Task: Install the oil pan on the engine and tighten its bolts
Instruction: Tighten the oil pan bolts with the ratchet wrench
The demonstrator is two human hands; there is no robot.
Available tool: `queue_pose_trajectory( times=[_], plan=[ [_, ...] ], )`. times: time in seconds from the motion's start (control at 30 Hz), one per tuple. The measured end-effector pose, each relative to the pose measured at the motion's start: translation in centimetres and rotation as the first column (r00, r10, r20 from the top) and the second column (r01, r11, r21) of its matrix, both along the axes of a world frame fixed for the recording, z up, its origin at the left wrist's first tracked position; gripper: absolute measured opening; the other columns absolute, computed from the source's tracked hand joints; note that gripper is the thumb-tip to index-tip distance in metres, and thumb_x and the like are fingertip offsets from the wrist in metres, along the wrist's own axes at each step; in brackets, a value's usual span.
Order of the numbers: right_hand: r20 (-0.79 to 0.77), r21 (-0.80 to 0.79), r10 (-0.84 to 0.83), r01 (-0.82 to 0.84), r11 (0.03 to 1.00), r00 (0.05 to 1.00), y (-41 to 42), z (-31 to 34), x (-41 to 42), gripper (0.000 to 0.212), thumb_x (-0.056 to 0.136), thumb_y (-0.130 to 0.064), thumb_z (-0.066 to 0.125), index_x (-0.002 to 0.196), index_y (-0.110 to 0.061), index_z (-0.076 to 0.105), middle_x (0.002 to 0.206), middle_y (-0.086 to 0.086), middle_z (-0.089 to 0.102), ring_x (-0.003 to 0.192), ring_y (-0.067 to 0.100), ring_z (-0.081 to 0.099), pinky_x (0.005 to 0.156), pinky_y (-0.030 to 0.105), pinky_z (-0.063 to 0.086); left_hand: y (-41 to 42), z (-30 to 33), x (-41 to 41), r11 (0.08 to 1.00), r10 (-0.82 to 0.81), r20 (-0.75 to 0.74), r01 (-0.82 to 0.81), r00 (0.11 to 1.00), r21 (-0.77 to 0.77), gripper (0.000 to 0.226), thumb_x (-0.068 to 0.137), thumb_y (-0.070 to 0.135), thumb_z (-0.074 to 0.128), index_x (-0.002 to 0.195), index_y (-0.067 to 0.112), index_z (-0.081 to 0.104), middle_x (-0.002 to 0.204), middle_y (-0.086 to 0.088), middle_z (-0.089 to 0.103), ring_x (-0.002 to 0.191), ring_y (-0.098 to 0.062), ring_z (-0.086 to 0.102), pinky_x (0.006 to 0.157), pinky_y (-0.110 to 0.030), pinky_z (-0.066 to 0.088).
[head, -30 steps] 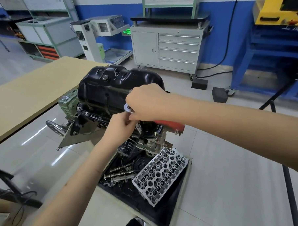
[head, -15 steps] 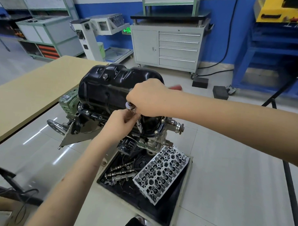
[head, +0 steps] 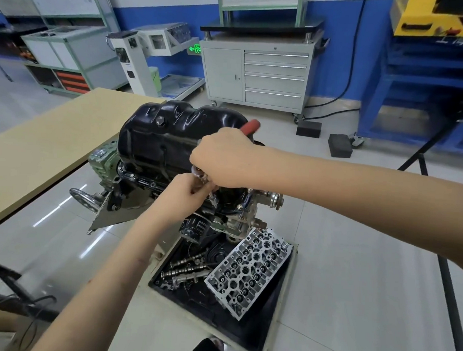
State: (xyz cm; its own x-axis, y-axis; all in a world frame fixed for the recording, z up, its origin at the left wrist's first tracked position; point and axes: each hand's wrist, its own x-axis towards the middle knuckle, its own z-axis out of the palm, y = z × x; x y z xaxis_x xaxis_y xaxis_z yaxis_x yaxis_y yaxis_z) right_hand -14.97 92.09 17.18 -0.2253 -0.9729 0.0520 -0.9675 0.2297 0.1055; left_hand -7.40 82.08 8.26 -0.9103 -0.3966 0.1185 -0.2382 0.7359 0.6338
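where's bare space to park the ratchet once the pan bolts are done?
Bare room: the tan tabletop left of the oil pan, and the pale floor right of the black tray. Crowded: the tray, filled by the cylinder head and camshafts.

Pretty bright, even indoor light from overhead — white streaks of glare on the glossy floor (head: 64, 213) left of the engine, and highlights on the shiny black oil pan (head: 173, 135). Shadows are soft. Wide-angle lens bends the edges, and the bottom left corner is smeary — the middle stays sharp.
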Motion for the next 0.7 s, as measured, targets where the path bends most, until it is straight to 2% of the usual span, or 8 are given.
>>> queue_pose_trajectory(
  times=[0.07,0.2,0.3,0.43,0.5,0.6,0.67,0.7],
  plan=[
    [0.025,0.012,-0.011,0.010,1.000,1.000,-0.03,0.15,0.08,0.011,0.086,-0.020,0.052,0.087,-0.011,0.059,0.058,-0.002,0.031,0.067,0.024,0.042,0.060,0.032,0.037,0.25,-0.17,-0.11,0.999,0.037,-0.040,-0.037,0.999,-0.003,0.039,0.093,0.018,0.050,0.056,0.005,0.042,0.048,-0.003,0.032,0.046,-0.013,0.026,0.046,-0.020,0.020],
    [0.036,0.000,-0.040,0.040,0.999,0.999,0.12,0.30,0.15,0.019,0.087,-0.027,0.052,0.093,-0.010,0.060,0.059,-0.002,0.030,0.070,0.024,0.042,0.060,0.030,0.038,0.72,-0.35,-0.21,0.994,0.090,-0.161,-0.098,0.983,-0.042,0.046,0.088,0.008,0.052,0.049,0.011,0.028,0.042,0.001,0.025,0.045,-0.014,0.019,0.046,-0.021,0.016],
    [0.047,0.019,0.001,-0.002,1.000,0.999,0.33,0.52,0.24,0.020,0.088,-0.024,0.050,0.097,-0.009,0.060,0.060,-0.002,0.031,0.070,0.024,0.043,0.065,0.031,0.038,0.33,-0.28,0.07,0.999,0.034,-0.121,-0.033,0.992,0.016,0.041,0.092,0.016,0.051,0.054,0.004,0.039,0.047,-0.005,0.031,0.049,-0.018,0.023,0.051,-0.027,0.020],
    [0.025,0.033,0.019,-0.019,0.999,1.000,0.56,0.94,0.37,0.019,0.088,-0.022,0.049,0.096,-0.009,0.060,0.059,-0.002,0.031,0.068,0.024,0.041,0.054,0.028,0.032,0.01,-0.17,0.35,1.000,-0.007,-0.067,0.009,0.998,0.026,0.039,0.093,0.021,0.049,0.070,-0.010,0.052,0.050,-0.002,0.031,0.049,-0.015,0.025,0.050,-0.024,0.019],
    [0.027,0.048,0.007,-0.009,0.999,1.000,0.40,0.98,0.40,0.019,0.088,-0.022,0.049,0.095,-0.009,0.060,0.059,-0.002,0.031,0.065,0.024,0.041,0.059,0.029,0.036,0.32,-0.31,0.21,0.999,0.020,-0.097,-0.018,0.995,0.028,0.039,0.093,0.020,0.050,0.062,-0.004,0.047,0.048,-0.001,0.029,0.048,-0.015,0.023,0.048,-0.023,0.018],
    [0.027,0.055,-0.046,0.044,0.997,0.999,0.11,0.95,0.49,0.019,0.088,-0.022,0.050,0.096,-0.008,0.061,0.060,-0.002,0.033,0.057,0.021,0.037,0.053,0.026,0.032,0.66,-0.52,-0.09,0.994,0.101,-0.127,-0.106,0.987,-0.029,0.045,0.090,0.013,0.053,0.051,0.011,0.031,0.044,0.000,0.029,0.045,-0.014,0.022,0.046,-0.021,0.017],
    [0.029,0.051,-0.034,0.032,0.998,0.999,0.08,0.74,0.41,0.021,0.088,-0.024,0.051,0.096,-0.008,0.061,0.063,-0.004,0.038,0.065,0.023,0.041,0.057,0.028,0.036,0.55,-0.43,-0.12,0.997,0.075,-0.103,-0.078,0.992,-0.020,0.044,0.091,0.013,0.052,0.051,0.009,0.035,0.044,-0.007,0.034,0.046,-0.016,0.026,0.048,-0.025,0.020],
    [0.032,0.051,-0.016,0.014,0.999,0.999,0.16,0.81,0.51,0.021,0.087,-0.024,0.050,0.096,-0.009,0.061,0.062,-0.004,0.037,0.065,0.023,0.041,0.059,0.029,0.036,0.41,-0.26,-0.01,0.999,0.045,-0.084,-0.045,0.995,0.003,0.040,0.092,0.015,0.051,0.054,0.003,0.044,0.047,-0.016,0.039,0.049,-0.018,0.030,0.052,-0.027,0.023]
  ],
)
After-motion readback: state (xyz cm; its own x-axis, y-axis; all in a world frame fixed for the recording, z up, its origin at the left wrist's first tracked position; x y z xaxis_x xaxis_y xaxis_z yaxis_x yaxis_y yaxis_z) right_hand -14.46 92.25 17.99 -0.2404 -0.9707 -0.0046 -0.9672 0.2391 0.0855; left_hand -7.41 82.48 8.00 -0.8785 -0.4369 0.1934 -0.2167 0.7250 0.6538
